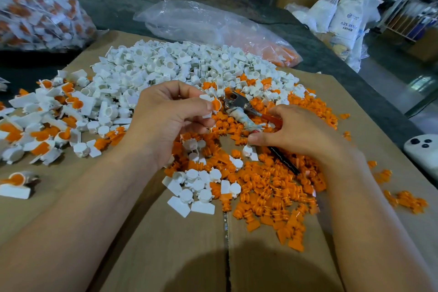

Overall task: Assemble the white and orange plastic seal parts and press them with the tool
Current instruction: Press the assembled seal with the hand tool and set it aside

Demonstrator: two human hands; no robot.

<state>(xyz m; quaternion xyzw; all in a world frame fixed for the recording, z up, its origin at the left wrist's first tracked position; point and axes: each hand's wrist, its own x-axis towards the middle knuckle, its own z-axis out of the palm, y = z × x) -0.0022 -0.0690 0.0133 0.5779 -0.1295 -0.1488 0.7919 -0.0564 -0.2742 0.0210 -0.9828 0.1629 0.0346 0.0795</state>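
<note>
Fingers: the left hand (166,116) pinches a half-joined seal (213,105), a white plastic cup-and-tab body with an orange plastic plug sitting in it, between thumb and forefinger. The right hand (298,135) curls round the handles of the metal pressing pliers (238,103), which lie on the orange heap.
Seal position: centre of the frame, held above the heaps, just beside the pliers' steel head and not between its jaws.
Step in hand: by my reading, bringing tool and seal together for the squeeze.
Doing it well: keep the plug square in the cup, set the round cup fully between the jaws with the flat tab clear, and squeeze once, evenly. A tilted plug would probably seat crooked.
Tool surfaces: bright steel head, one handle bound in grubby white cloth, the other sleeved in red.
Loose white: the white parts (166,66) are heaped at upper centre. They are hard, glossy mouldings, each a round cup with a thin flat tab.
Loose orange: the orange parts (272,192) spread at lower right, small ribbed plugs with little flat tabs.
Done pile: the finished seals (47,111) lie at the left, white with orange showing in the cups.
Underlay: a matte brown cardboard sheet (166,244) on a dark grey counter (113,2).
Bags: a crinkled clear plastic bag (201,21) at upper centre and a bulging bag (35,7) of white-and-orange pieces at upper left.
</note>
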